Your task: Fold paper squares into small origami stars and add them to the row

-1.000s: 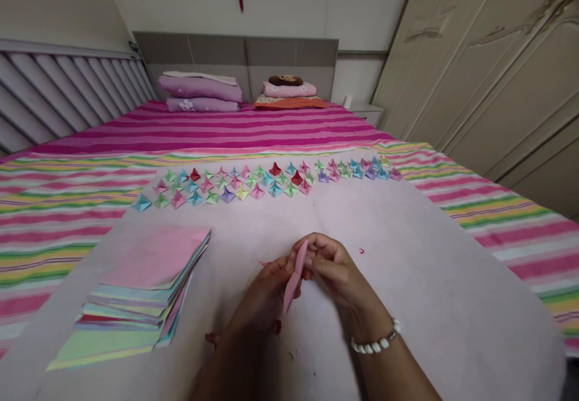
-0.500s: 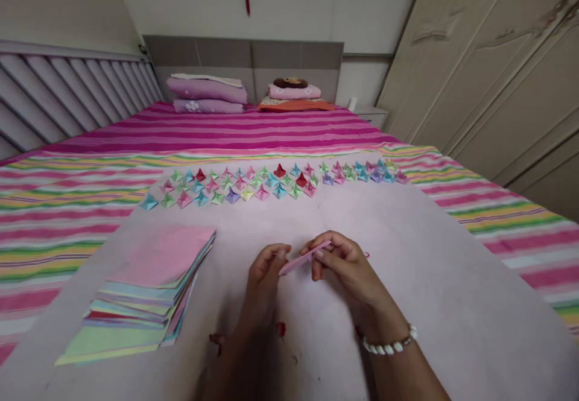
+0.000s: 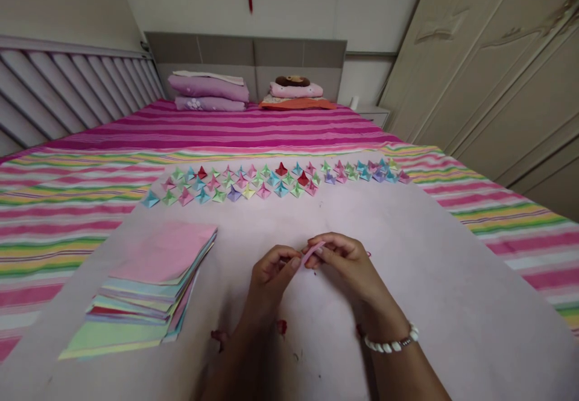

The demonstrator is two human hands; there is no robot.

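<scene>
At your far left, the fanned stack of pastel paper squares [image 3: 149,292] with a pink sheet on top lies on the pale pink work surface [image 3: 452,280], well apart from your hands. Your left hand [image 3: 271,271] is curled, with thumb and fingertips pinched together on the near-left end of the folded pink paper strip [image 3: 312,251]. The strip is held just above the surface, near the middle of the scene. Its long axis runs from near-left to far-right, rising a little toward the right. Most of it is hidden by your fingers, so you cannot tell its folds.

Your right hand [image 3: 348,262] is clamped on the far-right end, fingertips over the top and thumb underneath. The two hands almost touch and both grip the strip, so neither is nearer to it. A white bead bracelet [image 3: 391,344] sits on your right wrist. A few small red paper scraps [image 3: 281,327] lie near your wrists.

Beyond your hands is a bare band of surface, then the rows of small folded paper shapes in many colours [image 3: 271,181] running left to right along the far edge. Right of your right hand the surface is bare out to its edge, where the striped bedspread [image 3: 497,208] begins.
</scene>
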